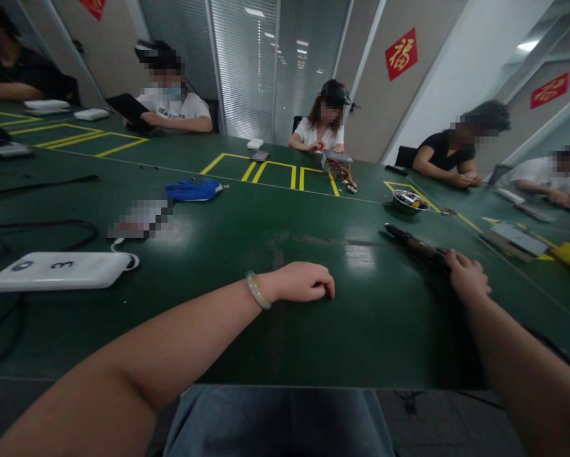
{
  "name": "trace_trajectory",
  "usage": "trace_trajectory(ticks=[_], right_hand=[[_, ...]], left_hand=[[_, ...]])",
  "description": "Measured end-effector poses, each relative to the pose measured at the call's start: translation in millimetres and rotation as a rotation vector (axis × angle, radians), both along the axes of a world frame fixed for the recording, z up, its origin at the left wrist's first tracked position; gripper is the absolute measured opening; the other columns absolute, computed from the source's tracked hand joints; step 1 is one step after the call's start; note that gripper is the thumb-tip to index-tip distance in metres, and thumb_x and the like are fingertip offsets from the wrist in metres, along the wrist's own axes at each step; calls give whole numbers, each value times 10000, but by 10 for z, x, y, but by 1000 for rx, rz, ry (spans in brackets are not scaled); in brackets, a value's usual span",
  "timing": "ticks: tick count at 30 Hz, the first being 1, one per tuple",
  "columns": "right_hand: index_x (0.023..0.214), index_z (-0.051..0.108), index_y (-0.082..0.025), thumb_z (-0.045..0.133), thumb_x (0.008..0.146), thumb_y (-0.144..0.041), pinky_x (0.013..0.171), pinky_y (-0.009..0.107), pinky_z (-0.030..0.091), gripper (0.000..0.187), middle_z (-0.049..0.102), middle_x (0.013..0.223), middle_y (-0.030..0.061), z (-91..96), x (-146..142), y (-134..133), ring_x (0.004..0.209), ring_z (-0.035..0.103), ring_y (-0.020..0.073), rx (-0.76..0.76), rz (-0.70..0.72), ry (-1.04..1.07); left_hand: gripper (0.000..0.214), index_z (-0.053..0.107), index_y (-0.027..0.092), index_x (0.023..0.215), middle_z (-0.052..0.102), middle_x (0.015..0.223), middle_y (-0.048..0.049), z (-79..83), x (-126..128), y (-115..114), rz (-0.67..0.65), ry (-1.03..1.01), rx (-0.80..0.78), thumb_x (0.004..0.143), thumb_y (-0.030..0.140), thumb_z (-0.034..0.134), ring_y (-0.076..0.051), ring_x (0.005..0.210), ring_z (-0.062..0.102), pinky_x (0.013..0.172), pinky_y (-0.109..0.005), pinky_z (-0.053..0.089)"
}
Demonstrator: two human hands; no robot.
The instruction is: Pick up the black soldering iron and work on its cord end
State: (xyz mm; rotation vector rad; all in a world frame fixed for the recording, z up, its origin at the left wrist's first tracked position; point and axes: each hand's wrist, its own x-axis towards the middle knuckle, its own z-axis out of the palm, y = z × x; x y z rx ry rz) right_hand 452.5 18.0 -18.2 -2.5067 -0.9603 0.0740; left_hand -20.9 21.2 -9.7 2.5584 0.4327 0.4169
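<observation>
My left hand [306, 282] rests on the green table with its fingers curled in, and nothing shows in it. A pale bangle [258, 290] circles that wrist. Over on the right, my right hand [466, 274] has its fingers closed round the near end of a long, narrow dark object [416, 246] with a brownish middle. Its far end points left and away from me, lying low over the tabletop. Its exact kind cannot be made out.
A white power bank [59, 271] with a cable lies at left, near a blurred phone [139, 219] and a blue cloth-like item [194, 190]. Beyond the dark object stands a metal bowl [409, 202] of small parts. Across the table, one person handles a wired metal box [337, 158]; others sit nearby.
</observation>
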Motion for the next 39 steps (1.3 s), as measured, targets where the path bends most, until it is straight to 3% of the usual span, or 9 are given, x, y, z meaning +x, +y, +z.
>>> trace_trajectory(ticks=[4,10,14,18,21,24,27,33,39], right_hand=[[1309,564,-401,294,918,-678,968,578,313,550,496,1278,92,23,-953,296,1152,456,331,33,362,-31],[1323,555,-402,302,971,-601,938,470,350,478,531,1188,59,-43,-2555,439,1095,472,268,148,953,-45],[1478,366,-369,244,1031,-464,960,402,334,473,527,1247,53,-56,-3072,321,1125,473,216,248,1185,-58],[1500,334,-284,343,1023,-385,1017,398,300,488,483,1337,83,52,-2923,208,1235,420,221,359,1086,-165],[1393,481,-234,503,956,-439,1005,381,343,483,505,1286,99,148,-2610,125,1192,460,229,259,1032,-197],[1215,595,-198,653,832,-535,915,365,420,513,546,1169,104,200,-2357,14,1053,535,235,22,1011,-176],[1128,604,-195,717,764,-552,818,346,451,522,565,1099,91,220,-2255,-82,950,566,227,-150,978,-155],[982,624,-193,714,802,-432,750,296,414,313,593,1019,72,278,-2294,-129,890,575,204,-197,936,-270],[840,689,-232,646,872,-350,671,281,357,130,622,915,40,286,-2307,-88,809,570,181,-278,921,-254]], left_hand=[[242,702,247,977,658,984,11,-1,-8,-5,-14,-10,43,874,149,507,-134,892,615,830,-239,458],[214,686,218,909,652,953,-3,90,-29,-32,49,-100,164,861,122,501,-138,875,613,838,-249,459],[174,634,191,896,649,959,-32,159,-37,-36,249,-271,281,845,101,494,-185,976,584,951,-340,440],[152,586,178,967,626,1026,-70,152,-43,17,515,-296,385,852,134,497,-223,1030,562,948,-401,454],[271,560,178,1128,585,1196,-89,85,-54,93,605,-231,444,860,168,526,-242,1172,514,1038,-434,406],[418,499,193,1291,533,1311,-91,-2,-76,170,641,-143,477,879,236,558,-256,1260,460,1106,-471,337],[475,481,213,1338,539,1305,-88,-61,-94,216,640,-78,466,889,326,587,-261,1230,482,1092,-480,344],[515,506,246,1328,563,1236,-78,-59,-70,230,640,-46,464,863,431,631,-264,1134,520,1048,-479,371],[410,547,238,1278,580,1136,-73,-43,-27,215,650,-69,452,918,436,541,-243,1050,542,1019,-468,391]])
